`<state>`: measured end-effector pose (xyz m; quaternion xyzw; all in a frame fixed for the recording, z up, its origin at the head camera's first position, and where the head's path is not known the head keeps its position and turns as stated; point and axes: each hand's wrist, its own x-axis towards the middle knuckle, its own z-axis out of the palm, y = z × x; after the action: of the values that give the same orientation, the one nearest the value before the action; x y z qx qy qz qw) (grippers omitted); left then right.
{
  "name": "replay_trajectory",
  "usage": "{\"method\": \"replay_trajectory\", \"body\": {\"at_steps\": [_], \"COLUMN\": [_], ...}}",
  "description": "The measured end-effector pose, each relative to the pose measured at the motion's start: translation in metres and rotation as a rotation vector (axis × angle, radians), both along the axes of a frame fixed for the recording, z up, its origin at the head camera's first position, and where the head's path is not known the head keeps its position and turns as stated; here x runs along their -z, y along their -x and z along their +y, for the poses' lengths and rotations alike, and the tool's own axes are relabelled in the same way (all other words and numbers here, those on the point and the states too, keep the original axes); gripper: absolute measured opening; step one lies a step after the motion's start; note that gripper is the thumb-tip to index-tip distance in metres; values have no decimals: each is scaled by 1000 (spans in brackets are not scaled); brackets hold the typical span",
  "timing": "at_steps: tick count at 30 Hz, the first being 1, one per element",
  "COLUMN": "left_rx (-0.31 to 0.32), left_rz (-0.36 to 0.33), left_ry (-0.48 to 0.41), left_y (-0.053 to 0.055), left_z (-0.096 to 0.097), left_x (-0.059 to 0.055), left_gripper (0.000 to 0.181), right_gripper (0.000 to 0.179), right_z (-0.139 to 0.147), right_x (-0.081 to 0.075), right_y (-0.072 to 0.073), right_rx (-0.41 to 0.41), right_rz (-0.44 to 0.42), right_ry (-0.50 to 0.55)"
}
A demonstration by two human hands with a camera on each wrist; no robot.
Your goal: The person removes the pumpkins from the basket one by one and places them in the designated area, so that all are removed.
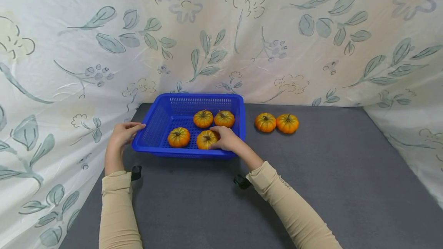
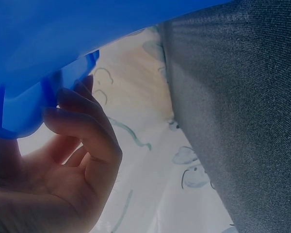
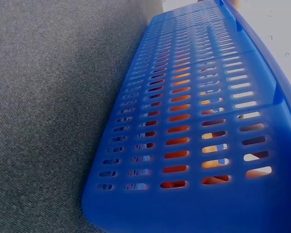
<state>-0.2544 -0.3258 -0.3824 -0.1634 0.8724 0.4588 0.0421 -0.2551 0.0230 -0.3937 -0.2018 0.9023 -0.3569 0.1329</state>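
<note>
A blue plastic basket (image 1: 162,122) with slotted sides holds several small orange pumpkins, among them one at the left (image 1: 178,137) and two at the back. With thumb and fingers on either side of the rim, my left hand (image 1: 122,136) grips the basket's left edge; the left wrist view shows its curled fingers (image 2: 82,119) under the blue rim. My right hand (image 1: 226,139) reaches over the front right of the basket and holds the front pumpkin (image 1: 206,139) between thumb and fingers. In the right wrist view the slotted basket wall (image 3: 184,121) hides most of that hand.
Two more pumpkins, one (image 1: 265,122) touching the other (image 1: 287,123), sit on the dark grey table (image 1: 328,187) right of the basket. A floral cloth (image 1: 221,49) hangs behind the table and along both sides. Black straps show at both wrists.
</note>
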Motion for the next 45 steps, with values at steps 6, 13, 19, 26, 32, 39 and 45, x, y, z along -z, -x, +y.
{"method": "replay_trajectory", "body": {"at_steps": [6,13,19,26,32,39,45], "left_rx": [-1,6,12,31,59,55,52], "left_rz": [-10,-9,9,16,0,0,-1], "left_ry": [-14,-15,-11,-7,-41,-57,-52], "left_y": [0,-1,0,-1,-3,-3,-2], "left_z": [1,1,0,1,2,1,2], "left_x": [-1,-1,1,-1,-3,-3,-3], "left_gripper": [64,65,64,64,68,70,67], "right_gripper": [69,70,73,75,74,75,77], "right_z": [1,4,11,23,37,58,75], "right_x": [0,-3,-11,-20,-25,-33,-38], "right_y": [2,2,1,0,0,1,4], "right_rx": [13,30,34,43,52,96,124], "right_rz": [16,36,33,2,23,36,12], "right_ry": [31,63,97,194,249,261,315]}}
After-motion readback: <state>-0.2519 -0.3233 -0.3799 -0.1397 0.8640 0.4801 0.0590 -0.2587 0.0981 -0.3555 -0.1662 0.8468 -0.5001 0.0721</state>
